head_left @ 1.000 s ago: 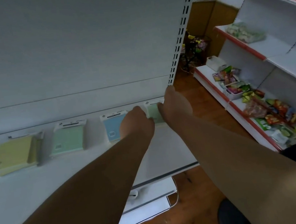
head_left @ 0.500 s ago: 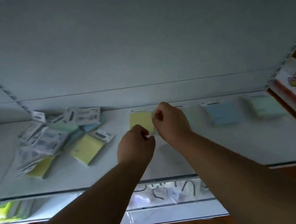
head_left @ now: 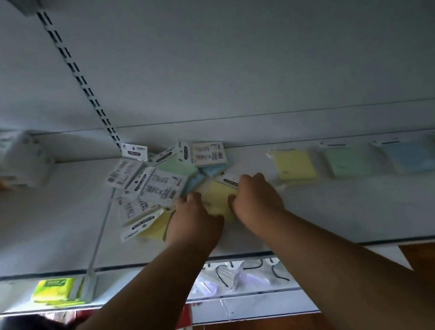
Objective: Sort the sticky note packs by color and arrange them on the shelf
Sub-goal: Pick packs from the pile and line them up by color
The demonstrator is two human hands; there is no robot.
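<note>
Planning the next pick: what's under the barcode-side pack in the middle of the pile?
Under the barcode-side pack, a green pack and a blue pack stick out. More white-backed packs lie at its left. How many lie fully beneath is covered.

- Jumbled pile of packs (head_left: 163,183) sits on the shelf (head_left: 355,210), left of centre, towards the back panel (head_left: 251,49)
- Both hands at the pile's near right edge: left hand (head_left: 190,218) beside right hand (head_left: 257,201), one pack (head_left: 216,199) between them
- To the right, a row of single packs (head_left: 354,159) lies flat along the back
- Far left, a separate bundle (head_left: 16,160)
- Lower shelf (head_left: 143,282) sits below, in front
</note>
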